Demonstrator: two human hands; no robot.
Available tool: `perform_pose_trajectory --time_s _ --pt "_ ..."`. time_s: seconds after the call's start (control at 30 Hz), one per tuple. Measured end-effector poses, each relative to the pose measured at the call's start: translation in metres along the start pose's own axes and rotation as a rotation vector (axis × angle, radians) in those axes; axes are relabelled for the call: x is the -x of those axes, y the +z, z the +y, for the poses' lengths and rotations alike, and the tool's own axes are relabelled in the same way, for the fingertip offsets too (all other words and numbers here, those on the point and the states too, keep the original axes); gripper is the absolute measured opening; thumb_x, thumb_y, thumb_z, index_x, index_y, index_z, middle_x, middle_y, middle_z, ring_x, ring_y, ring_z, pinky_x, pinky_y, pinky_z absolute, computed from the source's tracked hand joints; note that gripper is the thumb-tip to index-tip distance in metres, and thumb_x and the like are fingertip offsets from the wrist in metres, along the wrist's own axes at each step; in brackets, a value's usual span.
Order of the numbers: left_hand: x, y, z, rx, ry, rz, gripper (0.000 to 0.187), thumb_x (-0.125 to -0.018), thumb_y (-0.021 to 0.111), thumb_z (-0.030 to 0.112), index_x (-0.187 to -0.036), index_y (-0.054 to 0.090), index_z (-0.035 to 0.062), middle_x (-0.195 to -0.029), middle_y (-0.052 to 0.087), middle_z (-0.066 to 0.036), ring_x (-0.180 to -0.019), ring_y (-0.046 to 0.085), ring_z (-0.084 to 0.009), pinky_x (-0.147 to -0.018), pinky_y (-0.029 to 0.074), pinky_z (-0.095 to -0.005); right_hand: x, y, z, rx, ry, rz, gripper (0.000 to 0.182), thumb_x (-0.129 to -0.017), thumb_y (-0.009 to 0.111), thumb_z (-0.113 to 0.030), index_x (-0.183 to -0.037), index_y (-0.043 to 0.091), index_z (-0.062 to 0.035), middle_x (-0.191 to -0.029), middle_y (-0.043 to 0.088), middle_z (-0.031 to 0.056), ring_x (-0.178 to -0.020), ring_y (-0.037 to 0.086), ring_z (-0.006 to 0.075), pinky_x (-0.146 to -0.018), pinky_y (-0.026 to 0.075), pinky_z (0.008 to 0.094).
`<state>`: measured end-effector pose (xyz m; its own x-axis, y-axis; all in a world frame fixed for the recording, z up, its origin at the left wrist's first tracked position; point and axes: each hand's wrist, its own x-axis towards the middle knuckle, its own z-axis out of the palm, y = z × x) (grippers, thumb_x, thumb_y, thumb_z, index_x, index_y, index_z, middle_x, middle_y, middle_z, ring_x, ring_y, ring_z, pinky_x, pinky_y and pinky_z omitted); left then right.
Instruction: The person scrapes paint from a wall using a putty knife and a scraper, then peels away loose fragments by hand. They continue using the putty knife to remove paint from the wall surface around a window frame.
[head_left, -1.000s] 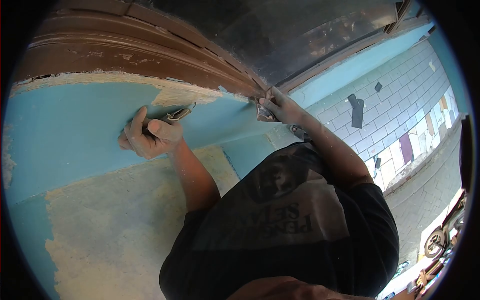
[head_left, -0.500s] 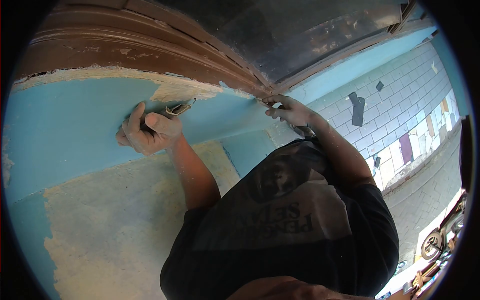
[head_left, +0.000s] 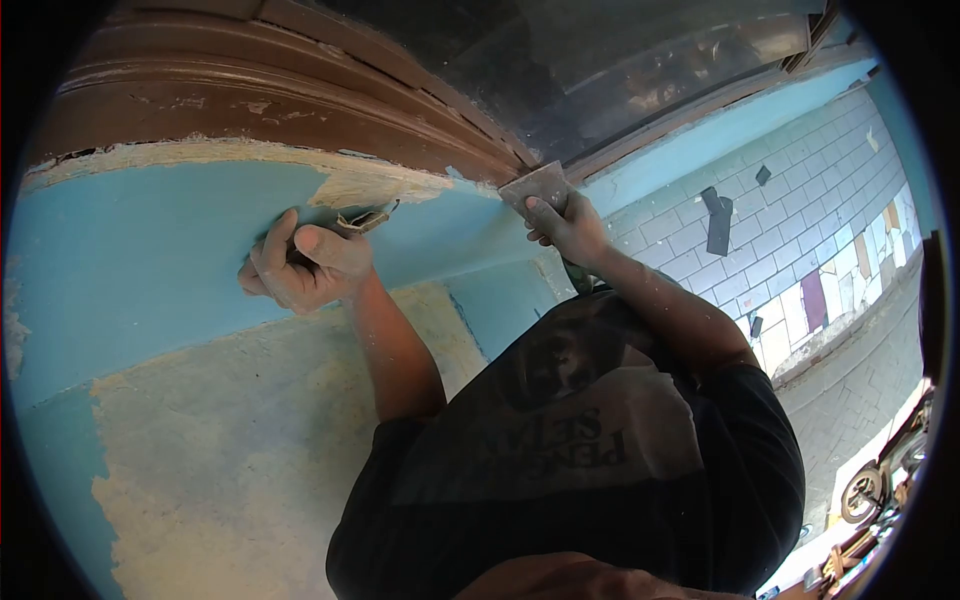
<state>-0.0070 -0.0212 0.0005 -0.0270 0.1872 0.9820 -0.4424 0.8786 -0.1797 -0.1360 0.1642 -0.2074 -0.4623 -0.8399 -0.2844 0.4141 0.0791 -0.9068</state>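
My right hand (head_left: 572,228) pinches a flat grey putty scraper (head_left: 536,188), thumb on its face. The blade's far corner overlaps the bottom of the brown wooden frame (head_left: 340,105). On the left, my left hand (head_left: 308,262) is turned palm up with fingers curled. Out from it sticks a putty-crusted piece with a ragged edge (head_left: 365,221); its other end is hidden in the hand, and I cannot tell its kind. Beige putty (head_left: 375,187) is spread on the blue wall (head_left: 170,250) along the frame, right behind that piece.
Below the blue paint lies a large pale patch (head_left: 240,440) of wall. Dark glass (head_left: 620,70) fills the frame above. To the right is a grey tiled floor (head_left: 770,215) with dark flat scraps (head_left: 718,225) on it. A wheel (head_left: 862,495) shows at the lower right.
The scraper has come into view, turned from nearly edge-on to flat face up, as my right hand rotated and shifted slightly. My left hand has barely moved.
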Motion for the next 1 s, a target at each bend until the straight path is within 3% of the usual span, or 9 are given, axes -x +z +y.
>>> perform_pose_trajectory --time_s 0.27,0.5,0.8,0.87,1.0 --pt "-0.001 0.001 0.0 0.013 -0.004 0.007 0.041 -0.102 0.06 0.047 -0.084 0.07 0.0111 -0.07 0.062 0.004 -0.078 0.048 -0.0155 -0.075 0.037 -0.0297 0.01 0.018 -0.003 -0.339 0.247 0.125 0.041 -0.101 0.068 -0.033 -0.116 0.053 0.0033 -0.086 0.068 0.0114 -0.066 0.068 0.0162 -0.055 0.055 0.0275" --pt "0.002 0.001 -0.001 0.01 -0.017 0.01 0.042 -0.102 0.06 0.048 -0.085 0.07 0.0113 -0.07 0.062 0.004 -0.078 0.05 -0.0161 -0.079 0.037 -0.0309 0.019 0.027 -0.014 -0.242 0.149 0.116 0.035 -0.102 0.066 -0.029 -0.111 0.055 0.0029 -0.083 0.067 0.0107 -0.06 0.063 0.0141 -0.052 0.053 0.0268" --pt "0.002 -0.001 0.0 0.001 -0.011 -0.011 0.041 -0.102 0.06 0.047 -0.086 0.071 0.0111 -0.073 0.063 0.004 -0.078 0.051 -0.0163 -0.078 0.037 -0.032 0.009 0.031 -0.004 -0.457 0.318 0.133 0.039 -0.101 0.068 -0.029 -0.112 0.055 0.0063 -0.082 0.068 0.0125 -0.06 0.065 0.016 -0.052 0.054 0.0285" --pt "0.002 0.003 0.0 0.0 -0.01 0.006 0.041 -0.102 0.06 0.048 -0.086 0.071 0.011 -0.072 0.063 0.004 -0.078 0.051 -0.0164 -0.078 0.037 -0.0322 0.013 0.036 -0.011 -0.512 0.359 0.121 0.036 -0.101 0.068 -0.033 -0.108 0.057 -0.0002 -0.081 0.066 0.0083 -0.057 0.061 0.0113 -0.051 0.052 0.0242" --pt "0.001 0.0 0.001 -0.013 -0.003 0.006 0.042 -0.101 0.06 0.048 -0.085 0.071 0.0108 -0.071 0.062 0.004 -0.078 0.051 -0.0167 -0.078 0.038 -0.0324 0.02 0.039 -0.013 -0.444 0.295 0.163 0.038 -0.1 0.069 -0.034 -0.109 0.056 -0.0002 -0.081 0.066 0.0083 -0.057 0.061 0.012 -0.051 0.051 0.0242"
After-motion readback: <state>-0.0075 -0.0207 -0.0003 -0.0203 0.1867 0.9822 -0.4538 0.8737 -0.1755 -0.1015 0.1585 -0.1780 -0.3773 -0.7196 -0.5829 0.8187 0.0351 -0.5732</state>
